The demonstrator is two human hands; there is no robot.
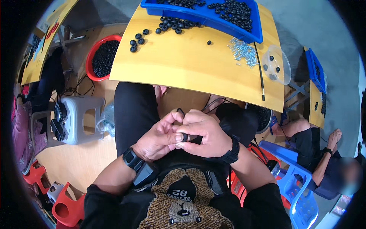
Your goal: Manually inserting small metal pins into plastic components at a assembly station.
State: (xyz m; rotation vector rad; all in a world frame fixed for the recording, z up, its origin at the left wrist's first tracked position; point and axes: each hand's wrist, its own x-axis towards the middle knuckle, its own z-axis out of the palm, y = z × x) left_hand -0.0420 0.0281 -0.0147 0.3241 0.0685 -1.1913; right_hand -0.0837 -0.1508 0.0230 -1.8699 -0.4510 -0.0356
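On the head view, I see the left hand (154, 140) and the right hand (209, 136) meeting above the person's lap, short of the bench edge. Their fingers (174, 138) pinch a small black ring (185, 137) between them; the fingertips cover part of it, so I can't make out its full shape.

Beyond, I count a blue tray (198, 19) of black beads (237, 13) at the far side, loose beads (167, 25) spilling beside it, a heap of silvery bits (244, 52), a thin dark stick (260, 72) lying lengthwise and a clear bowl (284, 70) with a few black pieces inside. A red basin (89, 64), filled with black pieces, stands left of the bench; a pale stool (76, 114) and a clear bag (108, 121) sit nearer. To the right are a blue chair (295, 177) and a seated person (309, 147).

The bench (183, 63) is yellow and smooth-looking. The floor (89, 160) looks wood-coloured at left, grey at far right.
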